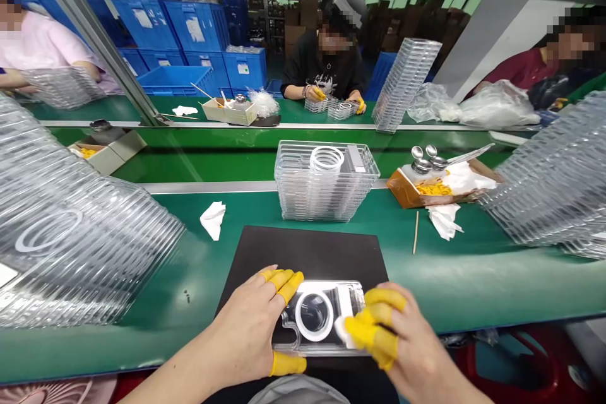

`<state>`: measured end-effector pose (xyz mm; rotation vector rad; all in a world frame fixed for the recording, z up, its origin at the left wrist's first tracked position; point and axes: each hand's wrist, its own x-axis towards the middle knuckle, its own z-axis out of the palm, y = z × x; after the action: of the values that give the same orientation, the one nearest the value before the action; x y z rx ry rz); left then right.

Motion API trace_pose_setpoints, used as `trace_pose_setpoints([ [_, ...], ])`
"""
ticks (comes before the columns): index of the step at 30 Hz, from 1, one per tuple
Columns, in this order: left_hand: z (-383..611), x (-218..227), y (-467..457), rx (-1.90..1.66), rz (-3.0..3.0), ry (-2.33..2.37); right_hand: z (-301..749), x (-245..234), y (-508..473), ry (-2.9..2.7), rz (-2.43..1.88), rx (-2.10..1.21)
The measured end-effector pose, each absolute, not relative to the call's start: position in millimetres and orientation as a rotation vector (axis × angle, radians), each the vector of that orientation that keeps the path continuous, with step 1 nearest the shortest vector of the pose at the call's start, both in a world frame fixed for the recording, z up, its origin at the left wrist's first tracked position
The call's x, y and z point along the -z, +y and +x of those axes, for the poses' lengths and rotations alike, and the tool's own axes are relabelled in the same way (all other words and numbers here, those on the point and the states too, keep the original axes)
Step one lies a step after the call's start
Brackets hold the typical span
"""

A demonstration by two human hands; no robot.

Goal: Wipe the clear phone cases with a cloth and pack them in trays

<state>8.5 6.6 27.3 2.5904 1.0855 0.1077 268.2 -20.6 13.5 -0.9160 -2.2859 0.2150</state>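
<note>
A clear phone case (318,319) with a white ring lies on a black mat (307,252) at the near table edge. My left hand (250,331), with yellow finger cots, grips the case's left side, fingers on top and thumb at its near edge. My right hand (392,338), also in yellow cots, pinches a small white cloth (341,330) against the case's right part.
A stack of clear cases (326,184) stands behind the mat. Large fanned stacks sit at the left (71,240) and right (553,196). A brown tray (426,189) with metal dispensers, white tissues (213,219) and a wooden stick (416,232) lie on the green table. Other workers sit across the belt.
</note>
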Motion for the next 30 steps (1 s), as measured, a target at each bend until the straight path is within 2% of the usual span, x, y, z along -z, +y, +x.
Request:
trace_pose_setpoints([
  [5, 10, -31, 8, 0.013, 2.569, 1.132, 283, -9, -5, -2.175, -1.156, -0.061],
  [9, 11, -32, 8, -0.029, 2.534, 1.145, 277, -11, -29, -2.226, -1.085, -0.05],
  [11, 11, -31, 7, -0.019, 2.511, 1.136, 283, -10, -45, -2.259, -0.997, -0.167],
  [13, 10, -31, 6, -0.004, 2.495, 1.131, 294, -4, -52, -2.137, -1.019, -0.453],
  [17, 7, -45, 14, -0.083, 2.607, 1.052, 322, 24, -35, -1.017, -1.184, -1.086],
  [20, 11, -72, 39, -0.334, 2.79, 1.055, 337, 45, -15, -0.453, -1.08, -1.141],
  [24, 26, -118, 96, -0.625, 2.934, 1.178, 344, 57, -5, -0.372, -1.026, -1.143],
  [26, 34, -135, 127, -0.58, 2.991, 1.24, 344, 59, -5, -0.349, -1.004, -1.145],
  [30, 45, -154, 173, -0.205, 2.817, 1.299, 343, 61, -7, -0.349, -0.975, -1.142],
])
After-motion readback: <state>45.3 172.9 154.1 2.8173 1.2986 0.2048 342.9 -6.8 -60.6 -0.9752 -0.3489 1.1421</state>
